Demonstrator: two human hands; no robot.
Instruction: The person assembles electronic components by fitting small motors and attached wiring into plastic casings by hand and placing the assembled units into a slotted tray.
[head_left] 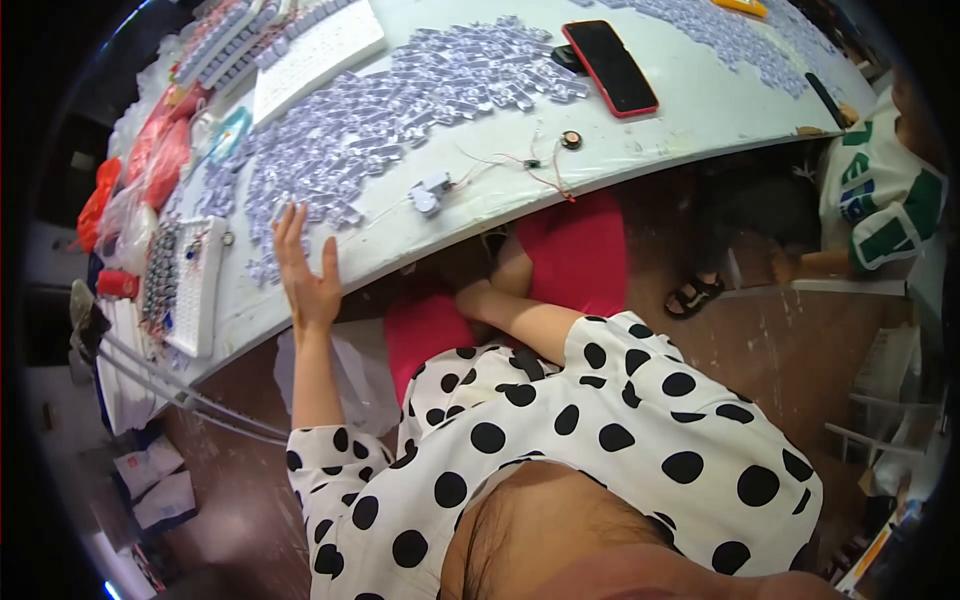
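My left hand (312, 285) is at the near edge of the table, fingers stretched upward and thumb apart, holding nothing. Its fingertips overlap the edge of a wide spread of small clear-and-purplish plastic pieces (330, 145). To its right lies a small pale grey-white part (428, 195) with thin wires running from it. Those wires lead toward a little round black-and-copper disc (571, 140). My right forearm crosses my lap, and my right hand (472, 294) is low between my knees, below the table edge. Its fingers are mostly hidden in shadow there.
A red-cased phone (612, 68) lies beyond the wires. White trays (200, 290) with rows of parts and red plastic bags (168, 160) crowd the left side. A person in a white-and-green shirt (885, 195) sits at the right. A metal bar (190, 390) juts in at lower left.
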